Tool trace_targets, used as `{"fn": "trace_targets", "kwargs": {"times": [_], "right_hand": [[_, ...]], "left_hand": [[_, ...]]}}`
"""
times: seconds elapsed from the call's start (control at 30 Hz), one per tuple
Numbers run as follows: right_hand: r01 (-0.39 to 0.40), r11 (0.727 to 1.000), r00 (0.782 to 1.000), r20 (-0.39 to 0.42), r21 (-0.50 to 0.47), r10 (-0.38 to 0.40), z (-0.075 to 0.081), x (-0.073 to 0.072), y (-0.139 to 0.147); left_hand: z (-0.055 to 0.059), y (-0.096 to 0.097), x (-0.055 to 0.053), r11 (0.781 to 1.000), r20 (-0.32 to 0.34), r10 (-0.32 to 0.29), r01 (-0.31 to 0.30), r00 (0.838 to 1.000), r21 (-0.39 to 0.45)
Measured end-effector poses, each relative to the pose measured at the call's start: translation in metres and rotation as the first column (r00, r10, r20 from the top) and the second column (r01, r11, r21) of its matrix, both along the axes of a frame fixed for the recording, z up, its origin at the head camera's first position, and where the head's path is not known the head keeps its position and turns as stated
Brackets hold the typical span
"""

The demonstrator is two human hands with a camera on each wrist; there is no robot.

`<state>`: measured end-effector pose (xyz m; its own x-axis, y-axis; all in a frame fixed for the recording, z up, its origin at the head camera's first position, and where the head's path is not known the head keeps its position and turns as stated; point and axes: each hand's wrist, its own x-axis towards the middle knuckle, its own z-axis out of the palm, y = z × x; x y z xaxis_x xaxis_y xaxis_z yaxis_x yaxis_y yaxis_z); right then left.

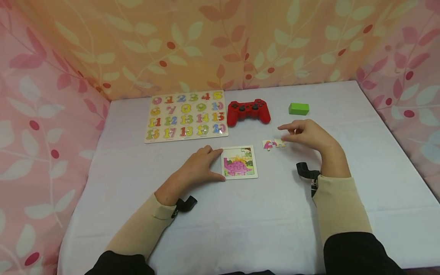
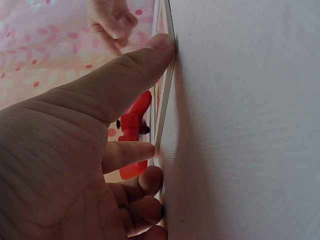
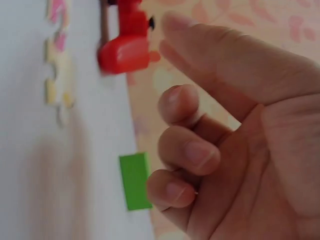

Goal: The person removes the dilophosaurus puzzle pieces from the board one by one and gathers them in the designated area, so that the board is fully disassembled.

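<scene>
A small square jigsaw puzzle (image 1: 256, 172) in a white frame lies mid-table, its picture showing a pink dinosaur. The upper left of its inside shows pale backing. At its left side is my left hand (image 1: 196, 167), thumb by the lower corner and index finger at the upper one. In the left wrist view the thumb (image 2: 142, 60) touches the frame's edge, and the other fingers bend against the cloth. Loose jigsaw pieces (image 1: 269, 144) lie right of the frame. Above them hovers my right hand (image 1: 306, 133), thumb and index finger extended and apart, the others curled, holding nothing.
A number board (image 1: 148, 136) with several coloured numerals lies at the back left. Beside it sits a red game controller (image 1: 249, 110). Farther right stands a green block (image 1: 298, 109). Patterned curtains (image 1: 220, 46) border the white-covered table (image 1: 240, 229).
</scene>
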<state>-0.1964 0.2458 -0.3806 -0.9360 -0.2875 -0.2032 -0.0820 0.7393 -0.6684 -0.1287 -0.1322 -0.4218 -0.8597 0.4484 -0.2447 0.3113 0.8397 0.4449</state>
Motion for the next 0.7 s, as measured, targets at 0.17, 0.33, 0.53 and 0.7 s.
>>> {"fn": "trace_targets", "kwargs": {"times": [0.17,0.33,0.53,0.7], "right_hand": [[-0.017,0.997,0.997,-0.074,-0.072,0.012,0.014,0.008,-0.014],[-0.064,0.986,0.993,-0.104,-0.151,0.049,0.022,0.015,-0.033],[-0.173,0.968,0.981,-0.122,-0.179,0.152,0.018,0.019,-0.056],[-0.264,0.953,0.963,-0.090,-0.146,0.253,0.010,0.019,-0.075]], "left_hand": [[0.000,0.000,0.000,1.000,-0.001,-0.002,0.002,1.000,0.005],[0.000,-0.001,0.000,1.000,-0.001,-0.004,0.004,1.000,0.007],[0.001,-0.001,0.000,1.000,-0.007,-0.010,0.010,1.000,0.015],[0.000,-0.001,0.000,1.000,-0.006,-0.008,0.008,1.000,0.013]]}}
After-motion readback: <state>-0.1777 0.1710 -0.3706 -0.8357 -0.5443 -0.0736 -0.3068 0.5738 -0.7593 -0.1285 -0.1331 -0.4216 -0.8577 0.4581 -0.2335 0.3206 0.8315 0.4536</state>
